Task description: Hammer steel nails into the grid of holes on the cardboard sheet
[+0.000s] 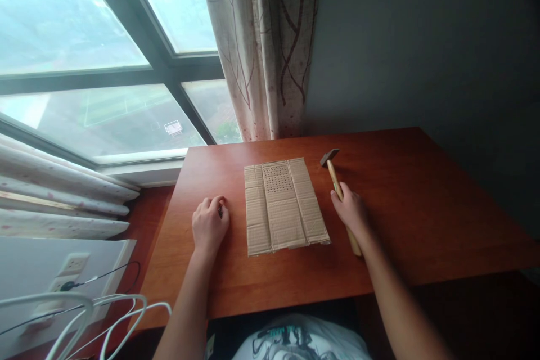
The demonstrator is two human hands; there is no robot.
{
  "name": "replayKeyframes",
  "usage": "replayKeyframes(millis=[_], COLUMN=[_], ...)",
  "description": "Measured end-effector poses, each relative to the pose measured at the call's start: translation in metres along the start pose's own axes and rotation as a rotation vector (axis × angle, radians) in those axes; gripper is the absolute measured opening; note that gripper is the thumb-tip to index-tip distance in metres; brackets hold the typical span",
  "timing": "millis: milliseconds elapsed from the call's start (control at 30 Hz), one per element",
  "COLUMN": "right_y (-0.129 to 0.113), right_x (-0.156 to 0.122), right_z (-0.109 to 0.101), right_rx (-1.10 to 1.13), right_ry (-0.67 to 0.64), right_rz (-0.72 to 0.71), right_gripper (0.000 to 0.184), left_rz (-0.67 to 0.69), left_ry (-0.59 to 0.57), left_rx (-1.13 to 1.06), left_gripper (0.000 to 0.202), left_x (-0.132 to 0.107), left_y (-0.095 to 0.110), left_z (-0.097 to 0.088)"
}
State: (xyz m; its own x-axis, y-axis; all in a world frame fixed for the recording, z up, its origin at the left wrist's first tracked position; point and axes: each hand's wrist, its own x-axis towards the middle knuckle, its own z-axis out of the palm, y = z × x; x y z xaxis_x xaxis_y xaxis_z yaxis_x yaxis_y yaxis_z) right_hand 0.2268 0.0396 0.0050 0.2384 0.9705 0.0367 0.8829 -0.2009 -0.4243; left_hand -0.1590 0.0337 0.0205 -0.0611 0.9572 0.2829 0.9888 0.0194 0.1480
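Observation:
My right hand (349, 208) is closed round the wooden handle of a hammer (332, 171), whose metal head points away at the far end. The handle's butt shows below my wrist, near the table top. My left hand (211, 220) rests on the table left of the cardboard, fingers curled and thumb against them. Something small and dark shows by the thumb, too small to name. Between my hands lies a flat piece of corrugated cardboard (284, 222) with fold lines and a torn near edge. A grid of small dark dots or holes (277, 179) covers its upper middle.
The brown wooden table (405, 202) stands against a dark wall (400, 39). Behind it hang patterned curtains (274, 39) beside a large window (63, 22). White cables (143, 306) loop at the lower left, near a wall socket (75, 263) with a black plug.

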Motion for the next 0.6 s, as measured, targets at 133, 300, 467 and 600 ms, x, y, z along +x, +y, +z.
replayKeyframes(millis=[133,300,467,600], right_y=[0.0012,-0.0005,-0.0015,-0.0015], right_x=[0.0005,0.0005,0.0000,-0.0007], right_z=[0.0009,-0.0002,-0.0009,-0.0010], right_rx=[-0.017,-0.017,-0.017,-0.009], right_ry=[-0.004,-0.001,-0.003,0.002], right_rz=[0.003,-0.004,-0.005,-0.001], right_gripper=[0.036,0.037,0.036,0.036], left_rz=[0.004,-0.005,-0.018,-0.002], left_ry=[0.002,0.004,0.011,0.024], left_rx=[-0.010,-0.027,-0.034,0.030], left_gripper=[0.027,0.028,0.029,0.036], left_x=[0.0003,0.0008,-0.0002,-0.0065], left_y=[-0.0005,-0.0041,-0.0034,0.0023], left_z=[0.0000,-0.0012,-0.0009,-0.0012])
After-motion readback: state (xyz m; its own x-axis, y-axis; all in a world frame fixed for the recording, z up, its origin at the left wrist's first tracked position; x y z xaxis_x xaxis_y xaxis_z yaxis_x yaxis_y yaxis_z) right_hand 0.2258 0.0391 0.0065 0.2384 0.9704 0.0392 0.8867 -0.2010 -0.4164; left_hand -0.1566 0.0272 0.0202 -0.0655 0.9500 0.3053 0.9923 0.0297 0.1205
